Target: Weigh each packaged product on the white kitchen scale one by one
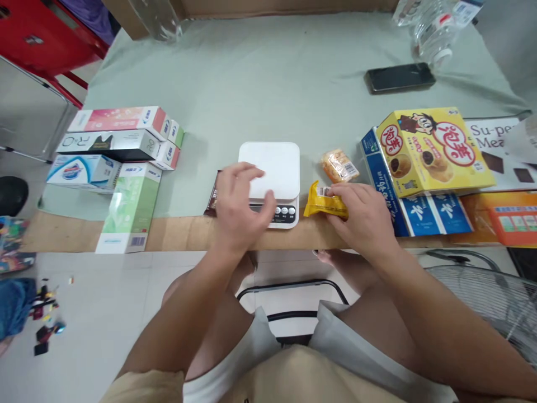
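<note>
the right hand (363, 215) covers one end of the yellow packet (319, 202). left of that grip, the blurred left hand (240, 207) partly hides the scale (277, 165) and brown wrapper (212, 201); rightward, the view's edge cuts off a fan (482, 285).

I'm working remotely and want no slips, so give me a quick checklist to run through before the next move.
1. Right hand on the yellow snack packet: ok, at its right end.
2. Left hand away from the white kitchen scale: not ok, it is over the left side.
3. Scale reading: cannot tell, the left hand hides part of the control panel.
4. Clear-wrapped snack apart from the scale: ok, off to its right.
5. Dark brown packet fully visible: not ok, partly hidden by the left hand.
</note>
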The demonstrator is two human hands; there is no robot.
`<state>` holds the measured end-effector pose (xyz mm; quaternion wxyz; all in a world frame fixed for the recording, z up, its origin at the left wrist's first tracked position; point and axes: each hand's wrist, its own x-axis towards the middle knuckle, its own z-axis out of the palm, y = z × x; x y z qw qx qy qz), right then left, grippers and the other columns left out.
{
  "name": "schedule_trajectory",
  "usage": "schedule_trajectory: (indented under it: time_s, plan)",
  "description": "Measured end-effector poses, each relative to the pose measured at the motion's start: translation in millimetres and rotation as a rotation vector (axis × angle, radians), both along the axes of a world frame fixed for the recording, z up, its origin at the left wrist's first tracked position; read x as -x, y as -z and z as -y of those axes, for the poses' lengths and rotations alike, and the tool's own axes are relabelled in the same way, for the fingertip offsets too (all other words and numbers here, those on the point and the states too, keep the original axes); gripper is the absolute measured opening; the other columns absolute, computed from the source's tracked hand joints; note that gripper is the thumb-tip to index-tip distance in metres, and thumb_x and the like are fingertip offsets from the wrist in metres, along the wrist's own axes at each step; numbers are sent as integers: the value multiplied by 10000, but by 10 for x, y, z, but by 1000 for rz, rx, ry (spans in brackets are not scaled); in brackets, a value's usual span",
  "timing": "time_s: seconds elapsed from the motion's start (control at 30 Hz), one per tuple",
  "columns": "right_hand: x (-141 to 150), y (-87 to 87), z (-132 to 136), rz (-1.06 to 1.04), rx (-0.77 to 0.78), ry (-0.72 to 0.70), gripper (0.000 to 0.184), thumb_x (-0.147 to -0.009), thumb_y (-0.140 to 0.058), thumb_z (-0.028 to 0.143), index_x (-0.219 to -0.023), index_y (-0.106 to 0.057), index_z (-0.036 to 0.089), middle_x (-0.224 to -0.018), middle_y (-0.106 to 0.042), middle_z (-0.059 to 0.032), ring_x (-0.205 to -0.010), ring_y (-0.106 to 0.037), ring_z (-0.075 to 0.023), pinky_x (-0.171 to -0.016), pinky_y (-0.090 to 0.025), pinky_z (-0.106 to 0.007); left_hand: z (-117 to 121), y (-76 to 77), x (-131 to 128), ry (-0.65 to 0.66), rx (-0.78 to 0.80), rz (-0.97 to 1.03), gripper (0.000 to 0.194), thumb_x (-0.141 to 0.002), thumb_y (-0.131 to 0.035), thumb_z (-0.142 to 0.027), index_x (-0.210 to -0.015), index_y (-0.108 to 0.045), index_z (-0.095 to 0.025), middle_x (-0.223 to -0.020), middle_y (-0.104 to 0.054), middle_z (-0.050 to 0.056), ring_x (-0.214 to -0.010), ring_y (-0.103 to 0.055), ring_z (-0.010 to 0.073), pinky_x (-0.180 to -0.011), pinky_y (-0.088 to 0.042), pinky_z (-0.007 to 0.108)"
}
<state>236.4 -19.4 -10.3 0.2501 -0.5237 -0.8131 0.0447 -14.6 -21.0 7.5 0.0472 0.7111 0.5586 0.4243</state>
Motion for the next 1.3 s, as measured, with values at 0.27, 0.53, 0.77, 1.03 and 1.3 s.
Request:
schedule_trajectory:
  time_s: [0.27,0.53,0.77,1.03,1.3]
  plan:
    - [140,-139,95,-106,-93,13,178,-878,-698,333,-1036,-677,254,-1194,-733,-97,-1155,-623,-338,-964,-441,-516,-171,171,427,-384,402,-57,395,-760,-717,-244,-1153,-690,-265,-1251,-547,165,-1237,-537,430,-1111,-437,714]
    - [455,-153,100,-117,-108,-48,105,-923,-620,274,-1015,-665,252,-1096,-742,-79,-1060,-655,-292,-887,-430,-451,-123,135,699,-376,600,-167,519,-742,-712,-292,-1258,-748,-338,-1229,-613,163,-1240,-614,446,-1015,-543,641]
    - [608,-135,84,-133,-83,-86,114,-921,-616,247,-1027,-659,252,-1112,-742,-74,-1042,-655,-277,-883,-435,-439,-91,111,859,-424,488,-128,521,-699,-735,-234,-1217,-742,-286,-1051,-739,110,-923,-720,355,-882,-600,564]
    - [699,-90,57,-160,-115,-47,157,-902,-612,254,-1055,-648,254,-1120,-759,-74,-1027,-677,-280,-879,-426,-435,-33,-40,391,-168,252,118,454,-826,-684,-223,-1275,-616,-233,-1305,-684,94,-1051,-714,231,-921,-630,395]
    - [722,-66,36,-131,-71,-50,258,-914,-596,270,-1169,-631,256,-1243,-764,-96,-1206,-683,-310,-972,-438,-465,-84,-18,32,-90,200,96,265,-938,-652,-324,-1176,-624,-212,-1213,-662,101,-1110,-668,236,-988,-579,400]
